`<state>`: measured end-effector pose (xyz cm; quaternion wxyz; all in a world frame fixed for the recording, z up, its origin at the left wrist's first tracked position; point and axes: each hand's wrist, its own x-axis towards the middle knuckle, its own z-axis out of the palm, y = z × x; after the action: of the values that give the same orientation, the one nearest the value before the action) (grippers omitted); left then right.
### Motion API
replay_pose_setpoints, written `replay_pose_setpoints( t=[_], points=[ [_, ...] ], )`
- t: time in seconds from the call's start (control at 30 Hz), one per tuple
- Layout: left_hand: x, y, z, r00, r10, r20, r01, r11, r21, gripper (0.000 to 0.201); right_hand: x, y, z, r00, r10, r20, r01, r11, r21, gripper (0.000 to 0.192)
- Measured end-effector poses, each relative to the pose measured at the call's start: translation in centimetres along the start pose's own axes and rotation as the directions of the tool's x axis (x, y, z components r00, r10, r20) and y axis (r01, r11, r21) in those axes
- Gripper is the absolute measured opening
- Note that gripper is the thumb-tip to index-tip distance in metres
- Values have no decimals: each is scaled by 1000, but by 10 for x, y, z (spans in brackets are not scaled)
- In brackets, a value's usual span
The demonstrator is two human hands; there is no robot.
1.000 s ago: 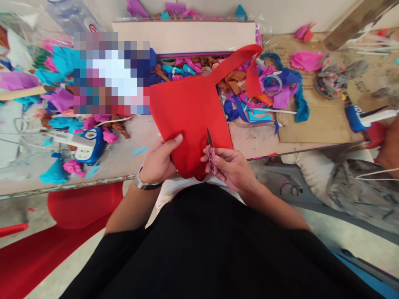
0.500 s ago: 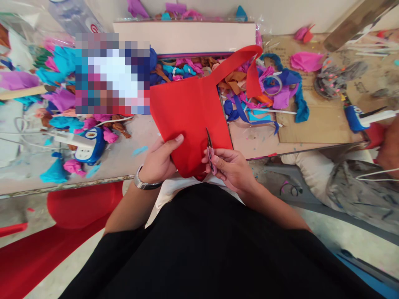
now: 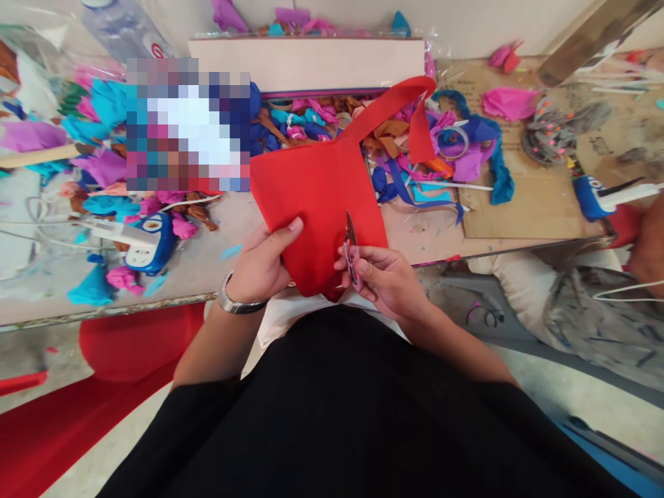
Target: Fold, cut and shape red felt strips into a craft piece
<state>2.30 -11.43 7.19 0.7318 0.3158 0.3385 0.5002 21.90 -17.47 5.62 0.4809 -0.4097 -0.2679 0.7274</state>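
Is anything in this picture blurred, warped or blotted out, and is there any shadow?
Head view: blocky squares hide a patch beside the red cloth; head view, lower left: the red chair looks stretched and soft; head view, middle: the scissors are clearer, with faint shadow on the red cloth near them.

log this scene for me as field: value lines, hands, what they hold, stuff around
left grip: thumb over edge of red material
left wrist: metal-banded watch
right grip: holds pink-handled scissors
scissor blades: point away from the wearer, over the red material; contact unclear
red strip: extends from far right corner, over coloured scraps
right side of table: flattened cardboard
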Motion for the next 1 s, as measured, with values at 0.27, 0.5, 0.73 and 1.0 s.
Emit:
replay_pose_setpoints(
  t=[0.27, 0.5, 0.73, 1.0],
  points=[
    [-3, 0, 3, 1000, -23, -19, 23, 1000, 7, 40, 1, -2, 3, 1000, -2, -8, 2, 1000, -22, 42],
    [-4, -1, 4, 1000, -5, -11, 5, 999, -34, 39, 2, 1, 3, 1000, -6, -17, 6, 1000, 4, 40],
    [-4, -3, 0, 1000, -12, -12, 12, 1000, -7, 42, 2, 1, 5, 1000, -13, -22, 14, 1000, 26, 38],
    [-3, -2, 0, 1000, -8, 17, 8, 1000, -13, 42, 1, 2, 3, 1000, -5, -12, 6, 998, 60, 34]
  ],
)
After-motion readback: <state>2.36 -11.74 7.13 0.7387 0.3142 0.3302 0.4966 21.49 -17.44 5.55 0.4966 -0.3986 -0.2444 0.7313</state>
